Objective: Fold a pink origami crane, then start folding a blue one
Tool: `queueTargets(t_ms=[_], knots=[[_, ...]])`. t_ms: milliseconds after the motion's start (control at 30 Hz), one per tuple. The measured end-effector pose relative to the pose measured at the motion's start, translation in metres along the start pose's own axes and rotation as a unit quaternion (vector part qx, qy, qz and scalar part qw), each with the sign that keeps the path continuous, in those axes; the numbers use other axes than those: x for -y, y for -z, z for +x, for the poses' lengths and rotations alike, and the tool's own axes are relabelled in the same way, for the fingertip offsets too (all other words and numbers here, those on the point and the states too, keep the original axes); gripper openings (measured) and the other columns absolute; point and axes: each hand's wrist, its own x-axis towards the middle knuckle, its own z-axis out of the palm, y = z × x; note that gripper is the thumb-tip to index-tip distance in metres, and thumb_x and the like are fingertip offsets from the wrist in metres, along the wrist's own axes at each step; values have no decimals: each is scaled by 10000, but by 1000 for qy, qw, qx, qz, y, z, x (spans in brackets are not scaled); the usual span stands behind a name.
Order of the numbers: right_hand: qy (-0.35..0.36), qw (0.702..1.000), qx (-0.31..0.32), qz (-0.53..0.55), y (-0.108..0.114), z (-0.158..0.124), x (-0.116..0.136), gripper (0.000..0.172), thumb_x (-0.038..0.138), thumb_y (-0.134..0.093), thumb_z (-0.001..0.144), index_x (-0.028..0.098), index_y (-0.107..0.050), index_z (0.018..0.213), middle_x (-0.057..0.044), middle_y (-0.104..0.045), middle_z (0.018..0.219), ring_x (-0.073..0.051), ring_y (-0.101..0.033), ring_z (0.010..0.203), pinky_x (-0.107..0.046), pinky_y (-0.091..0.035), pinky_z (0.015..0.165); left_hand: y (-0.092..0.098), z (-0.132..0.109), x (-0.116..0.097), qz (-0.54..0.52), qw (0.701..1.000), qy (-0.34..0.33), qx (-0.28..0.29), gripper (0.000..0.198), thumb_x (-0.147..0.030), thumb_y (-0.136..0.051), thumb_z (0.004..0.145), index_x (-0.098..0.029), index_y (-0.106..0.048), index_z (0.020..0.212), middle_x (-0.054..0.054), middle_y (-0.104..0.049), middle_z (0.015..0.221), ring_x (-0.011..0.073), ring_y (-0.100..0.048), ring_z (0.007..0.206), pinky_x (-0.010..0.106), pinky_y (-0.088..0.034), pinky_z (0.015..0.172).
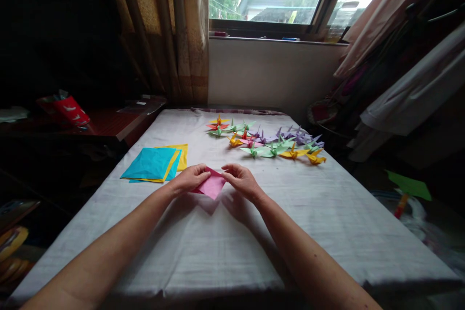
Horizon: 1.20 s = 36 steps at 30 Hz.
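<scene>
A pink sheet of origami paper (213,186), partly folded, is held up between my two hands over the table. My left hand (191,178) grips its left side, thumb on top and fingers behind. At the upper right corner, my right hand (240,180) pinches the paper between thumb and fingertips. Left of my left hand lies a loose stack of blue (149,163) and yellow paper (184,156) squares. Beyond my right hand, folded paper cranes (274,149) in green, purple, yellow, red and pink stand grouped together.
A white cloth (232,261) covers the table. On the left stands a dark wooden surface (119,123) with a red patterned container (69,111). Behind are a curtain (189,34) and window; clothes (417,77) hang at right, above a green paper piece (409,185).
</scene>
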Motion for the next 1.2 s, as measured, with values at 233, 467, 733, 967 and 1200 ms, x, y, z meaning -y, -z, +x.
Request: queueTargets(t_ms=[233,467,733,967,1200], knots=[[-34,987,26,-154,9,-24,10,236,199,-613,789,231,-681,1012,49,-687,667,-115,-591,577,-222,-417,584,-2,24,-17,196,973,-47,112,169,-344,-616,815,-229,-740,820,-29,-700,726,143,-609,656,212,-424,592],[-70,939,-61,-330,7,-36,10,362,235,-585,843,244,-610,1204,5,-740,800,-185,-670,715,-261,-407,658,-31,28,-22,342,928,-146,3,239,-189,-668,815,-195,-696,1052,106,-680,1123,282,-564,1121,413,-403,981],[-61,951,-43,-299,17,-35,0,103,258,-581,854,244,-633,942,13,-727,793,-149,-633,679,-239,-403,646,-48,-21,-3,372,889,-267,-18,234,-412,-661,877,-208,-682,991,84,-710,1098,253,-619,1048,406,-431,960],[-49,963,-32,-263,24,-29,-6,95,244,-558,821,233,-638,770,15,-687,725,-140,-587,653,-240,-409,631,-64,-27,-8,461,841,-273,-72,208,-253,-545,940,-178,-646,774,69,-687,767,222,-624,752,355,-435,762],[-52,966,-24,-251,25,-33,-8,206,305,-484,900,249,-681,929,-16,-720,821,-180,-646,770,-273,-451,723,-63,-27,-2,423,875,-210,-103,251,-228,-517,946,-190,-641,732,51,-664,684,182,-580,633,294,-362,637]])
